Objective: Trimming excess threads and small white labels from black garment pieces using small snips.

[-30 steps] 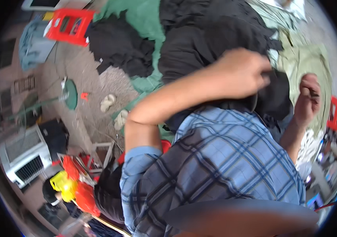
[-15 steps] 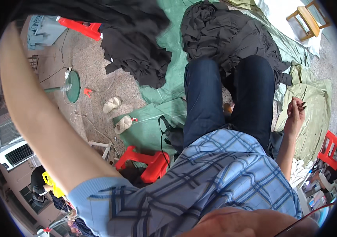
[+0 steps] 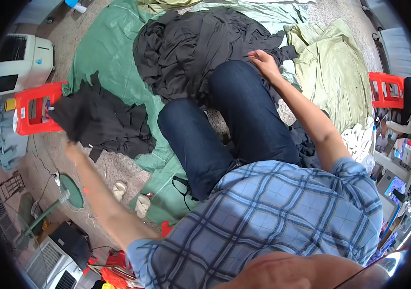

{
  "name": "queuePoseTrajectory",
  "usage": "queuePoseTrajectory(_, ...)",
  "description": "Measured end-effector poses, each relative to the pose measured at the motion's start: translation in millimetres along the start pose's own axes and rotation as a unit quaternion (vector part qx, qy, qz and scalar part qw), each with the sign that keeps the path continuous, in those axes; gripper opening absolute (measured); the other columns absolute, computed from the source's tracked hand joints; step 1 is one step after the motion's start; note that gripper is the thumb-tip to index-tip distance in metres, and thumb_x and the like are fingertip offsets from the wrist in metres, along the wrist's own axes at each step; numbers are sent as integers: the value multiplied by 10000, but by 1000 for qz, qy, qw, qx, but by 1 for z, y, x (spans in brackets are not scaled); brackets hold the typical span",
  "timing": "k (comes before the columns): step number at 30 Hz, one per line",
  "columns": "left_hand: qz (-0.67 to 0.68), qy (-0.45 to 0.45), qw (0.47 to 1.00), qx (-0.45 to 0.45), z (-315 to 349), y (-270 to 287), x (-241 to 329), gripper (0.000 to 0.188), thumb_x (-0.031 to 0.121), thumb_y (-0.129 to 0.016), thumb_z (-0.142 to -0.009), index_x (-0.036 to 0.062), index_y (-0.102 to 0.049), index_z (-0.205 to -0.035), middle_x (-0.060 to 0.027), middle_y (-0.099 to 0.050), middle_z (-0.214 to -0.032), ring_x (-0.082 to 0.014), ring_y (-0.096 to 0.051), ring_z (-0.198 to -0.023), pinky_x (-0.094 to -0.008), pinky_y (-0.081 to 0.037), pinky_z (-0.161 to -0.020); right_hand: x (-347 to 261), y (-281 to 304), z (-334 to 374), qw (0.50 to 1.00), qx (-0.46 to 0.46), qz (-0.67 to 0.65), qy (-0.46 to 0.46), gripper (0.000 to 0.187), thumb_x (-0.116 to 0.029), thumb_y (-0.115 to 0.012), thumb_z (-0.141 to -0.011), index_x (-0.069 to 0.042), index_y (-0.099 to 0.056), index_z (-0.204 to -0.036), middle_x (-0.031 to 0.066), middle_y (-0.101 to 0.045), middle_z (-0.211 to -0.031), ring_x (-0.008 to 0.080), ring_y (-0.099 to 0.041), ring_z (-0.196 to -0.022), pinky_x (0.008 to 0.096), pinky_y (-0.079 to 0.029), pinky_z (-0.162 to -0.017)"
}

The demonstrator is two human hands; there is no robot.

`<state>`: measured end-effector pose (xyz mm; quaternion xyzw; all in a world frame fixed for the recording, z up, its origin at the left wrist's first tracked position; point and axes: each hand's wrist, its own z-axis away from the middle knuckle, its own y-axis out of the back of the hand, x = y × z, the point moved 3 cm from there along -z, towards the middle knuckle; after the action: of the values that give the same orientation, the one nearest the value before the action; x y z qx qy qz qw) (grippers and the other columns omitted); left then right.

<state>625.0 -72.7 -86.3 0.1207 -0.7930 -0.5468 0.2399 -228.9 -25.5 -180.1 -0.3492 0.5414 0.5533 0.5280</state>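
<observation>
At the left, my left hand [image 3: 74, 152] is closed on the edge of a black cloth piece [image 3: 73, 111], which is blurred and stretches up beside the smaller heap of black cloth [image 3: 119, 127]. My right hand [image 3: 265, 65] is beyond my knee, at the near right side of the large black cloth pile [image 3: 186, 50]. Its fingers are curled together, and whatever lies between them is hidden. Both heaps lie on a green sheet [image 3: 102, 43] on the floor.
A red plastic stool [image 3: 25, 113] stands just past my left hand. Behind it is a white air cooler [image 3: 27, 58]. A green fan base [image 3: 72, 190] and pale sandals [image 3: 142, 205] are on the floor at left. Another red stool [image 3: 393, 90] stands at far right.
My view has turned leftward. My left arm has come down from high at the upper left, and the black cloth has dropped to the small heap. My right hand now reaches forward to the large pile.
</observation>
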Motion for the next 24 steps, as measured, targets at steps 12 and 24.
queuePoseTrajectory(12,331,97,910,-229,231,-89,210,257,57,-626,-894,10,-613,-1147,-76,-649,-1074,-182,-617,-903,-293,-495,-830,58,-71,-151,958,150,-180,-166,209,-209,-751,-775,-104,-577,-730,-29,-503,-600,106,-455,-488,282,-336,-451)
queuePoseTrajectory(24,567,72,688,-447,262,21,462,474,371,-529,-980,15,-489,-1290,-140,-629,-1179,-229,-618,-1078,-366,-484,-883,-190,-62,3,877,-347,-331,9,107,-45,-596,-770,-56,-524,-848,-67,-408,-638,19,-316,-527,203,-220,-481)
